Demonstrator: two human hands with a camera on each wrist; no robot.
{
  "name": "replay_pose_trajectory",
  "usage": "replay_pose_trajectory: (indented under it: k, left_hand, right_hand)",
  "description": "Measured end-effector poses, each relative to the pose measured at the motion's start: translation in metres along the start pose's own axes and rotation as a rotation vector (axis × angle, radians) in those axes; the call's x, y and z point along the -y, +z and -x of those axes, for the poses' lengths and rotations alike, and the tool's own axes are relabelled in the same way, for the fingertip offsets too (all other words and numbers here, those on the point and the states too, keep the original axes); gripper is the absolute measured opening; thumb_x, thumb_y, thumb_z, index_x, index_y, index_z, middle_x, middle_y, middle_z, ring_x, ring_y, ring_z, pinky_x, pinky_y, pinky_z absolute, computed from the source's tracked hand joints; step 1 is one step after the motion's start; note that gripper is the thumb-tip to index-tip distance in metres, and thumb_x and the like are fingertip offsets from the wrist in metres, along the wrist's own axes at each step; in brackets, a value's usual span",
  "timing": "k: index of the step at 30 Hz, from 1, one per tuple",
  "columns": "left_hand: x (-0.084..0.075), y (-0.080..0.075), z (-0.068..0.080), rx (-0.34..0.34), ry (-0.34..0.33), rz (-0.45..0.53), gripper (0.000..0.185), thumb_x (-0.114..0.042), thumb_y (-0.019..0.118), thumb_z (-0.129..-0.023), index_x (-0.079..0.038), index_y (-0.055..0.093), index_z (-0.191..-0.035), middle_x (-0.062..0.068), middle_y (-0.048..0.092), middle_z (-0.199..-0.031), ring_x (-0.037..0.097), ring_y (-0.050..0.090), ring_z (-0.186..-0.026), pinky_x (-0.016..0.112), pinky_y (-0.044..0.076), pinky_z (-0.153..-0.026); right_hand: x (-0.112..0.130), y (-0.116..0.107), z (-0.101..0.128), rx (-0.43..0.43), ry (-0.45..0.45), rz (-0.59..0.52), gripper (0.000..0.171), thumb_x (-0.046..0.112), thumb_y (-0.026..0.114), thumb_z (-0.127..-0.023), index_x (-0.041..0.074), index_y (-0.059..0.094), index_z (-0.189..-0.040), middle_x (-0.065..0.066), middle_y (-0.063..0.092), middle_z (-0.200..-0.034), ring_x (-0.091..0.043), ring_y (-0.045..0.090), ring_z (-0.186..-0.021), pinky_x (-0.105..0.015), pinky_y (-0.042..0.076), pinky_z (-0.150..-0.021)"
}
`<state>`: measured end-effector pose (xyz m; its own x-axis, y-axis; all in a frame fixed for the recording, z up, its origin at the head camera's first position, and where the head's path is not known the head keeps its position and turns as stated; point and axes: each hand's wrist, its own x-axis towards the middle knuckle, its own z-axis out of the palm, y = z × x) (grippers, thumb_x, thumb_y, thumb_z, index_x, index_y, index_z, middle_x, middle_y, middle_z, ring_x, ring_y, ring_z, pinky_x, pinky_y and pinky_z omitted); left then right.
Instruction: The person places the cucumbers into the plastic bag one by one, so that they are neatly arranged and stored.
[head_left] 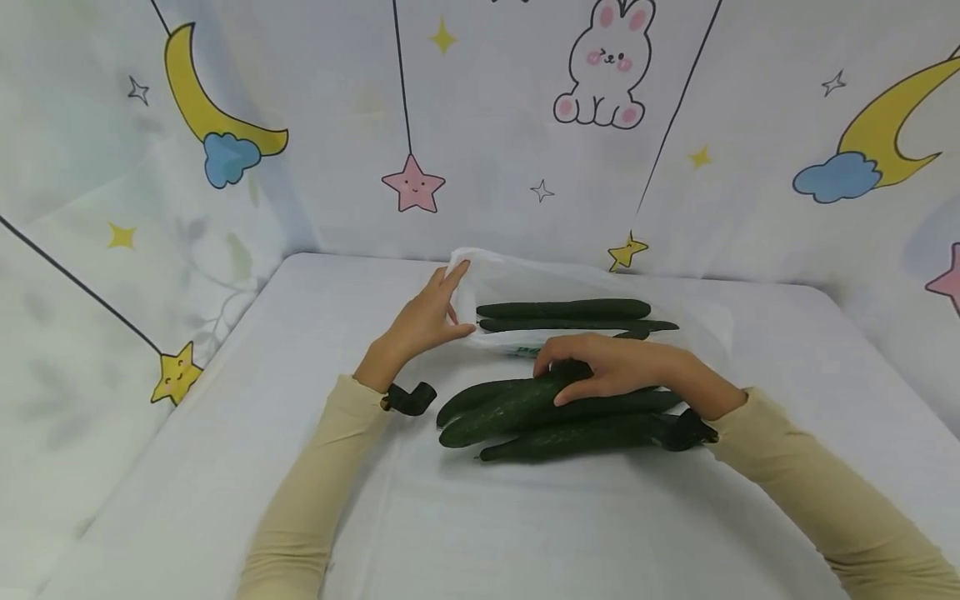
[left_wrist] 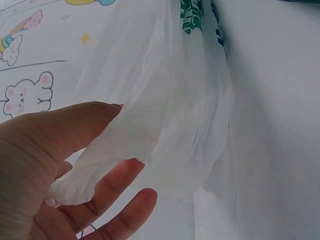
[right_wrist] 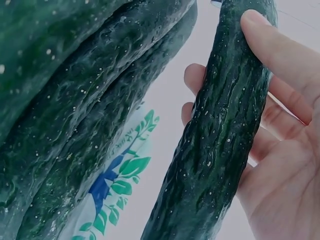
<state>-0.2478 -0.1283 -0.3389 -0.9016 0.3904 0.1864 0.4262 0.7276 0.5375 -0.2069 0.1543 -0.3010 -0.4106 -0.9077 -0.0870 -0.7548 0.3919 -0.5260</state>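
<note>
Left hand (head_left: 423,321) pinches the bag (left_wrist: 165,115) mouth; right hand (head_left: 615,367) apparently curls around a cucumber (right_wrist: 215,145).

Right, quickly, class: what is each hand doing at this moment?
Left hand: pinches the open edge of the plastic bag, holding it up.
Right hand: fingers curled round one cucumber from the pile on the table.
</note>
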Motion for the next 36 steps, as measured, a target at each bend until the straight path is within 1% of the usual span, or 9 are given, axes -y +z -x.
replay_pose_trajectory:
  k: [5, 10, 12, 15, 20, 26, 31, 36]
  left_hand:
    - [0.001, -0.001, 0.0, 0.0, -0.002, -0.005, 0.092, -0.025, 0.072, -0.08, -0.016, 0.014, -0.151, 0.02, 0.021, -0.148, 0.014, 0.059, -0.076, 0.035, 0.046, -0.075]
    - [0.002, -0.002, 0.0, -0.007, -0.003, -0.004, 0.092, -0.025, 0.072, -0.08, -0.017, 0.014, -0.151, 0.017, 0.022, -0.148, 0.014, 0.059, -0.076, 0.034, 0.046, -0.073]
    - [0.002, -0.002, 0.0, -0.007, 0.0, 0.001, 0.092, -0.025, 0.072, -0.08, -0.017, 0.014, -0.151, 0.016, 0.024, -0.147, 0.014, 0.06, -0.077, 0.033, 0.046, -0.072]
    - [0.002, -0.001, -0.001, -0.006, 0.005, 0.009, 0.093, -0.025, 0.073, -0.08, -0.017, 0.013, -0.151, 0.015, 0.025, -0.146, 0.014, 0.06, -0.077, 0.033, 0.046, -0.072]
    - [0.0, 0.0, -0.002, -0.006, 0.013, 0.018, 0.092, -0.025, 0.072, -0.08, -0.018, 0.013, -0.151, 0.016, 0.022, -0.148, 0.013, 0.061, -0.079, 0.032, 0.047, -0.072]
    - [-0.001, 0.0, 0.0, 0.007, 0.003, 0.016, 0.093, -0.024, 0.072, -0.08, -0.018, 0.012, -0.151, 0.016, 0.022, -0.148, 0.014, 0.061, -0.08, 0.032, 0.047, -0.072]
    - [0.0, 0.0, 0.002, 0.005, 0.002, 0.009, 0.092, -0.025, 0.072, -0.081, -0.018, 0.012, -0.151, 0.016, 0.02, -0.149, 0.014, 0.06, -0.079, 0.033, 0.047, -0.073]
    - [0.0, 0.0, 0.002, 0.008, 0.003, 0.013, 0.092, -0.025, 0.072, -0.081, -0.018, 0.012, -0.151, 0.016, 0.02, -0.15, 0.013, 0.06, -0.077, 0.032, 0.047, -0.073]
  right_hand:
    - [-0.001, -0.001, 0.0, -0.014, -0.025, 0.008, 0.032, 0.031, 0.063, -0.088, 0.018, 0.054, -0.116, 0.009, 0.056, -0.114, -0.005, 0.052, -0.104, -0.027, 0.045, -0.088]
    - [-0.003, -0.005, -0.001, -0.043, -0.038, 0.004, 0.033, 0.03, 0.064, -0.087, 0.017, 0.055, -0.116, 0.007, 0.057, -0.113, -0.006, 0.053, -0.099, -0.025, 0.047, -0.081]
    - [-0.002, -0.007, -0.001, -0.05, -0.036, -0.004, 0.033, 0.03, 0.065, -0.087, 0.017, 0.055, -0.116, 0.008, 0.057, -0.113, -0.006, 0.053, -0.1, -0.025, 0.048, -0.08]
    - [-0.005, -0.01, 0.0, -0.062, -0.038, -0.007, 0.033, 0.029, 0.065, -0.087, 0.018, 0.055, -0.116, 0.008, 0.057, -0.114, -0.006, 0.053, -0.103, -0.026, 0.048, -0.083]
    - [-0.013, -0.013, 0.001, -0.095, -0.038, -0.004, 0.031, 0.029, 0.065, -0.087, 0.02, 0.055, -0.115, 0.009, 0.057, -0.113, -0.007, 0.053, -0.105, -0.028, 0.047, -0.086]
    - [-0.023, -0.013, 0.0, -0.118, -0.038, -0.013, 0.033, 0.021, 0.067, -0.085, 0.019, 0.055, -0.116, 0.007, 0.058, -0.113, -0.008, 0.054, -0.105, -0.028, 0.046, -0.088]
    - [-0.032, -0.011, -0.001, -0.163, -0.036, -0.016, 0.035, 0.017, 0.069, -0.084, 0.021, 0.056, -0.116, 0.009, 0.058, -0.112, -0.007, 0.054, -0.104, -0.026, 0.045, -0.088]
    - [-0.042, -0.013, -0.002, -0.196, -0.024, -0.004, 0.034, 0.022, 0.069, -0.084, 0.021, 0.057, -0.115, 0.009, 0.058, -0.112, -0.007, 0.053, -0.105, -0.027, 0.044, -0.089]
